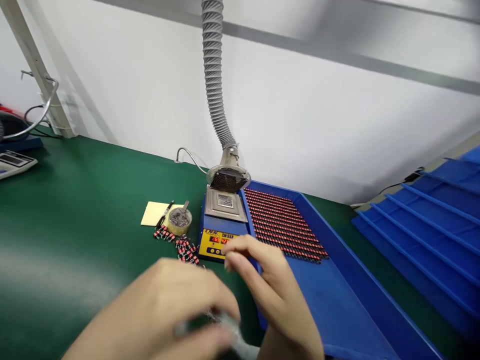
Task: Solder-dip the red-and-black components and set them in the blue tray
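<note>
My left hand (165,310) is low in front, blurred, its fingers closed round a small grey thing that I cannot make out. My right hand (270,285) is beside it, fingers curled into a pinch near the front of a blue solder pot (221,225) with a red number display. Rows of small red components (285,225) lie in a blue tray (337,300) just right of my right hand. More red components (180,245) lie loose on the green mat, left of the solder pot.
A grey ribbed fume hose (215,90) hangs down to a fan hood (228,177) behind the pot. A small cup with a spoon (179,220), a pen and a yellow note (155,212) sit to the left. Stacked blue trays (431,235) are at the right, a calculator (13,162) far left.
</note>
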Demonstrator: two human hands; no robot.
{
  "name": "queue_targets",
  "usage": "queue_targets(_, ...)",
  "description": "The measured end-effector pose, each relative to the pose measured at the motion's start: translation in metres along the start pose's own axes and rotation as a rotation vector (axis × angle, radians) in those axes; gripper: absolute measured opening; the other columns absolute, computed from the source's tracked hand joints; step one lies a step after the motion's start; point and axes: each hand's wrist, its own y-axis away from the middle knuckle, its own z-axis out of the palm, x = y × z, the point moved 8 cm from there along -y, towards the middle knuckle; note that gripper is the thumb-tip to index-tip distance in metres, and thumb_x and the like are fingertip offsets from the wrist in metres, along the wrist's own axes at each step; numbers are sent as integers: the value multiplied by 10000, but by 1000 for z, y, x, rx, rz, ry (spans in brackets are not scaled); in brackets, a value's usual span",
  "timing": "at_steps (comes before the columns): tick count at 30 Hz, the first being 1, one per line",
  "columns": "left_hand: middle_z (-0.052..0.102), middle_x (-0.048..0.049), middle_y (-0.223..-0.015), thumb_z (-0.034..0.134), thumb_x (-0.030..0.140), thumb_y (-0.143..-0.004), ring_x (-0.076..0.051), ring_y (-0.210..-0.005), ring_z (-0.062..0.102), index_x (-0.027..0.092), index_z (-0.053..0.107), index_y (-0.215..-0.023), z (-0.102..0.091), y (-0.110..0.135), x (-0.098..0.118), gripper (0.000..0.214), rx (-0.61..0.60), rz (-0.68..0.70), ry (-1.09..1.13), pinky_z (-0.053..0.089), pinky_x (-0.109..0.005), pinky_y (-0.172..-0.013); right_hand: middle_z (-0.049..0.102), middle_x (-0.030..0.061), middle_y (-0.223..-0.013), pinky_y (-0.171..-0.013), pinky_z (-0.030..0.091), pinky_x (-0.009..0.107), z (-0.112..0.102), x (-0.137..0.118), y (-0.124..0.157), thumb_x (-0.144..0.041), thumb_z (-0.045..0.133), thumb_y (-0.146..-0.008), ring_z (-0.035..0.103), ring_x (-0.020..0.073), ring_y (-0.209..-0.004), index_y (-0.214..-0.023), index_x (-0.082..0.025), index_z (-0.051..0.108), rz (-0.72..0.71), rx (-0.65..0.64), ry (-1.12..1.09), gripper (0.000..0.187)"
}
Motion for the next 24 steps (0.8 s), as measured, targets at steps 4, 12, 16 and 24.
queue_targets(4,725,-40,-905,430,308,-949,-272,-822,689,233,650,-935,1,8,-71,232,-173,-470,-549,475,-355,-693,709,157,-1027,-831,470,497,-31,25,-4,-202,502,-908,640,326,-960,-1094,-159,667,87,0,754,253)
queue_targets(12,674,-151,-984,527,308,-869,-352,-855,682,133,600,-944,18,61,-170,204,-358,-802,-779,483,-392,-663,740,97,-927,-786,525,370,-7,2,-3,-367,458,-965,681,226,-874,-1057,-177,672,-163,-240,403,301)
queue_targets(16,588,-106,-1166,524,299,-861,-255,-861,663,174,529,-1093,12,72,-177,263,-307,-824,-742,464,-335,-663,734,61,-812,-700,521,306,-11,-13,8,-382,472,-958,684,196,-770,-921,-198,698,-271,-295,267,294)
queue_targets(24,651,-56,-786,467,180,-812,-232,-732,616,190,542,-713,5,81,-194,125,-300,-870,-594,372,-300,-610,509,-40,-496,-431,347,220,-28,-13,14,-418,587,-896,437,93,-428,-692,-192,628,-158,-113,-102,307)
